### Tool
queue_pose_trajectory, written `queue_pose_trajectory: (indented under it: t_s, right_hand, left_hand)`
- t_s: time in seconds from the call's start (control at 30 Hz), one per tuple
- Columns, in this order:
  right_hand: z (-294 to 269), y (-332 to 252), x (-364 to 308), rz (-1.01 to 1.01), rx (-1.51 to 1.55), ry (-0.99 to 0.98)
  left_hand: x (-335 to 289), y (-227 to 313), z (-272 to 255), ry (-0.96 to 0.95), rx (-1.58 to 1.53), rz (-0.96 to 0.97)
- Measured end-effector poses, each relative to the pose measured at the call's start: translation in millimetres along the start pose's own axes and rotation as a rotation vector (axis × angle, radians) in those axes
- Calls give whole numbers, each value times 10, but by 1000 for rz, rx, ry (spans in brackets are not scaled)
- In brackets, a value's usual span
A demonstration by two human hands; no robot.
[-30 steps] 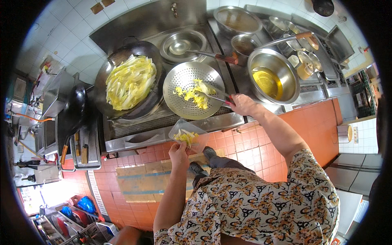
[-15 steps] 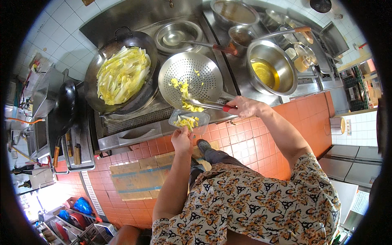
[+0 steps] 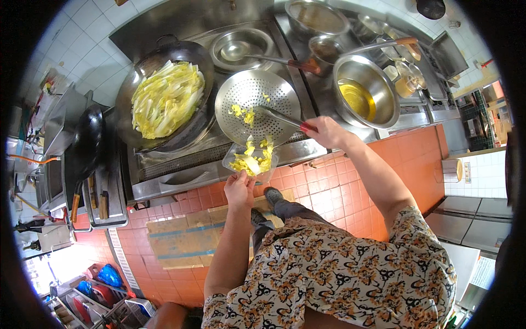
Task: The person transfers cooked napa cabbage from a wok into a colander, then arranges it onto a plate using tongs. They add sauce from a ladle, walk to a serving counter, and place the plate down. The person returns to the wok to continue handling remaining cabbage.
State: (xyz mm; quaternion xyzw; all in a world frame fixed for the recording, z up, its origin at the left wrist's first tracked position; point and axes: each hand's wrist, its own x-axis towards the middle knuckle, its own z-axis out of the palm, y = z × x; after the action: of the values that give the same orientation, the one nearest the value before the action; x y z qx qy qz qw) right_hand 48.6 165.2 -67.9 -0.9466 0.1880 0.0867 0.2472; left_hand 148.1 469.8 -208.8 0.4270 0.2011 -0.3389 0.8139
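My left hand (image 3: 239, 189) is closed on the near edge of a clear plastic container (image 3: 268, 175), which is heaped with yellow-white cabbage pieces (image 3: 252, 163). The container sits just below the near rim of a large perforated strainer (image 3: 285, 90). In my right hand (image 3: 327, 132) are metal tongs (image 3: 280, 115) with a red grip, their front end over the strainer bowl. A few small cabbage bits (image 3: 241, 113) lie in the strainer near the tongs' tips. To the left, a black wok (image 3: 201, 61) holds a broad mound of cut cabbage (image 3: 167, 98).
A steel bowl of yellow oil (image 3: 359, 98) stands right of the strainer, a long handle across its far rim. Behind the strainer, a ladle (image 3: 235, 52) rests over a round basin. Another wok (image 3: 89, 140) hangs at left. Cardboard (image 3: 183, 241) covers part of the red tiled floor.
Cabbage has passed from the strainer's near side into the container, where the heap is larger. The tongs have swung up and away from the rim, over the strainer.
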Motion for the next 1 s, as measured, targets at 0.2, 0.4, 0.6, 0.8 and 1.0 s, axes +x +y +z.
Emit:
queue_pose_trajectory:
  t_s: [0.2, 0.4, 0.6, 0.8, 1.0]
  right_hand:
    - [460, 176, 348, -59, -180, 46]
    - [149, -115, 233, -139, -259, 58]
    - [347, -140, 507, -107, -366, -30]
    - [161, -174, 311, -229, -282, 61]
    - [359, -186, 515, -253, -466, 10]
  left_hand:
    - [-50, 33, -123, 29, 35, 7]
    - [-186, 107, -121, 58, 60, -8]
    - [-264, 160, -153, 52, 52, 4]
    - [-302, 170, -267, 43, 39, 9]
    - [-353, 192, -303, 63, 66, -8]
